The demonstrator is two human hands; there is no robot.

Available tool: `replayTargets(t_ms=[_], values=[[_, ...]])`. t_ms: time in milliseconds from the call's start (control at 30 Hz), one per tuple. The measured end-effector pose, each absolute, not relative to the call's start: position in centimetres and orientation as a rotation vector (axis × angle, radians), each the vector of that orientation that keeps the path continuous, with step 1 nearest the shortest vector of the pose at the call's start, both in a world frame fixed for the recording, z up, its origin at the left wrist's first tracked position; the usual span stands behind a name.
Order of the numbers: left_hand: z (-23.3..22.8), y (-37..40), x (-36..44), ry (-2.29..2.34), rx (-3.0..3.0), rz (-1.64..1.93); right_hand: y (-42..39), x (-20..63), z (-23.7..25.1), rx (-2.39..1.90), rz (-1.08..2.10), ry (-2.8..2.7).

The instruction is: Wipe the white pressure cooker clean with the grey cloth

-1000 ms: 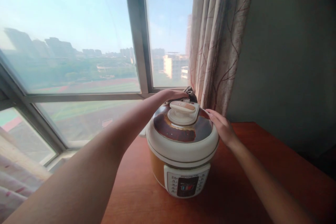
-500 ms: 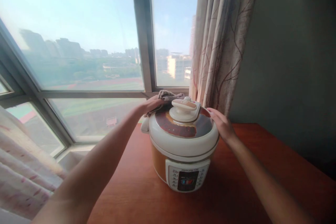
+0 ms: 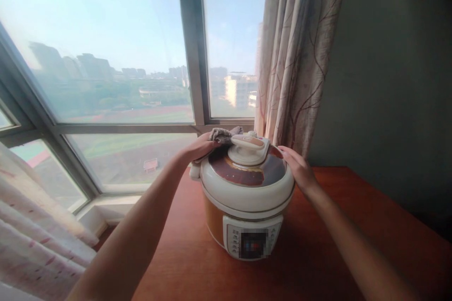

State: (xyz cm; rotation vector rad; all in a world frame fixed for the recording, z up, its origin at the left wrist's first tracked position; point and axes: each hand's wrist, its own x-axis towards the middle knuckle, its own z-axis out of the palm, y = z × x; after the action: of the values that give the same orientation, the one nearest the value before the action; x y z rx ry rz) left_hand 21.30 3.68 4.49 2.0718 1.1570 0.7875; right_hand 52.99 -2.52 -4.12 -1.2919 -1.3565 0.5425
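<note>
An electric pressure cooker (image 3: 243, 197), cream white with a brown-orange body, stands upright on the table. Its domed lid carries a dark glossy top panel (image 3: 233, 169) and a cream handle (image 3: 247, 148). My left hand (image 3: 202, 146) is closed on a bunched greyish cloth (image 3: 222, 135), which lies against the back left of the lid beside the handle. On the opposite side, my right hand (image 3: 295, 163) rests against the lid's right rim with its fingers stretched along it. The far fingertips of both hands are partly hidden.
The reddish-brown wooden table (image 3: 339, 225) extends to both sides of the cooker. Behind it are a large framed window (image 3: 199, 56) and a patterned curtain (image 3: 289, 56). Another curtain (image 3: 38, 225) hangs at lower left. A dark wall (image 3: 388, 80) stands at right.
My left hand and the cloth have shifted slightly left and toward me along the lid's edge. My right hand and the cooker stay in place.
</note>
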Motion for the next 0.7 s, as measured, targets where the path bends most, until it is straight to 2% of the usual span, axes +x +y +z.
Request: replayTargets(t_ms=[133,367,533,700], values=[[5.7,7.7,24.1,1.067,2.324,0.632,-2.5,53.0,-4.2,-1.282,0.554,-1.354],[6.5,10.8,28.3,1.276,2.254,0.449,-2.1,53.4,-4.6,-1.276,0.568,-1.346],[6.1,10.4,27.6,1.247,2.236,0.478,-2.3,53.3,-4.4,-1.298,0.575,-1.332],[5.1,8.4,23.8,1.198,2.217,0.678,-2.2,53.2,-4.4,-1.303,0.563,-1.321]])
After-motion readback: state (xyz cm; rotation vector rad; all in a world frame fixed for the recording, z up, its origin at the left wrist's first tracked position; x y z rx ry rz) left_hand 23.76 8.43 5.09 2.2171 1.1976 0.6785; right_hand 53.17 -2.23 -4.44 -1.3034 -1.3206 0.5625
